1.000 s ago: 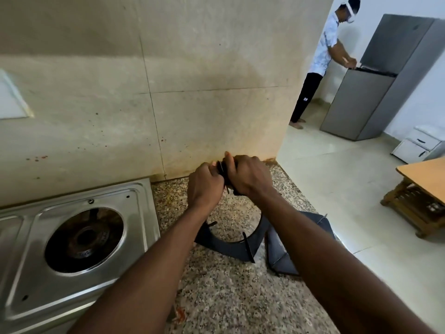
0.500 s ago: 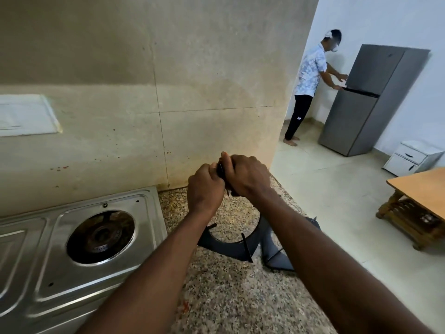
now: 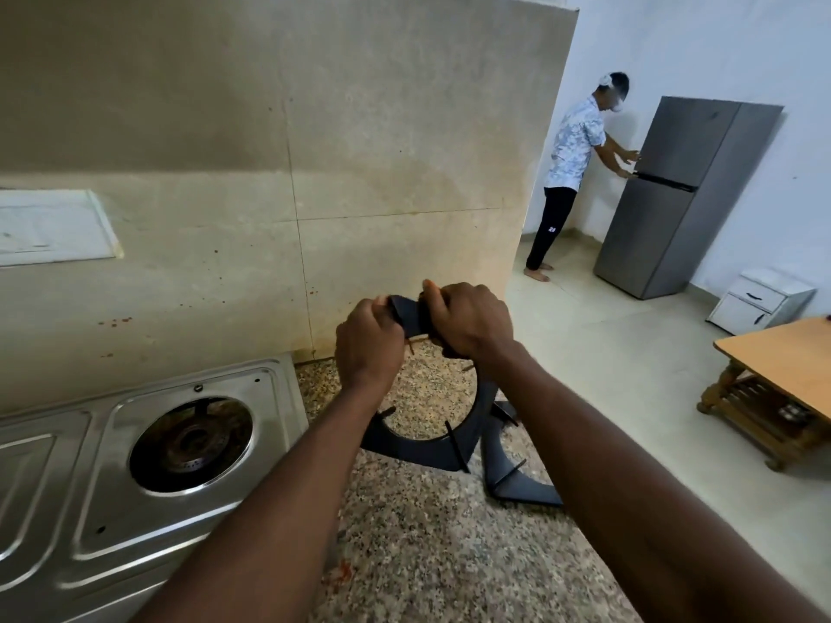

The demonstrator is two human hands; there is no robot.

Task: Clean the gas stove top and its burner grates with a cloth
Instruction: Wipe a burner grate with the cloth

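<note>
Left hand (image 3: 368,348) and right hand (image 3: 472,323) both clench the top rim of the black grate (image 3: 427,447), which stands on edge on the surface (image 3: 427,555); it looks stiff and heavy, best held by the ring, not the prongs.

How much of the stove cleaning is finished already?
Done: the stove has its burner bare, with no grate on it. In hand: the left hand and right hand grip the top of one grate standing on the counter; the other grate lies beside it. Left: the burner hollow looks brown and grimy.
</note>
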